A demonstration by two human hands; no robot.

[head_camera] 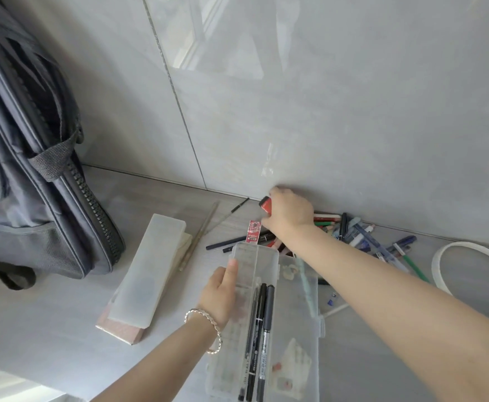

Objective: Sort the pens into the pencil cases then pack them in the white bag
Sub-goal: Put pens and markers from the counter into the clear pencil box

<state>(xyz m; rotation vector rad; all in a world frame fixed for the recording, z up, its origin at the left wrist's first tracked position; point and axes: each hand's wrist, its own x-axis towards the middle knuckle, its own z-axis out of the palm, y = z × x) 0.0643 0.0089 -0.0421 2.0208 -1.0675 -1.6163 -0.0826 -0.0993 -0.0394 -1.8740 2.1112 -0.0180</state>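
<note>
Grey tiled wall meets a pale grey counter (63, 329), and along that joint lies the loose heap of pens (367, 233) waiting to be sorted. The right hand (288, 213) reaches to the heap's far left end and closes round a short red item (266, 205), probably a marker or eraser, though its type is hard to tell. The left hand (221, 294) grips the near left edge of the open clear pencil case (292, 329), thumb on the rim, fingers hidden beneath. Three black pens (259, 329) already lie side by side in its middle channel, so sorting looks barely begun. To do this step well, the red item should probably be lifted straight up, clear of the red packet (254, 232) and the dark pens beside it, so nothing rolls towards the wall. It then wants laying lengthwise in a free channel rather than across the black pens, or the lid may not shut. The left hand would do best to steady the case flat, since its light plastic is likely to slide. A closed frosted pencil case (150, 271) rests on a pinkish block (124, 332) to the left, beside a clear ruler (199, 236). A grey backpack (34, 169) stands at far left; no plainly white bag shows, only a white loop (469, 256) at the right.
</note>
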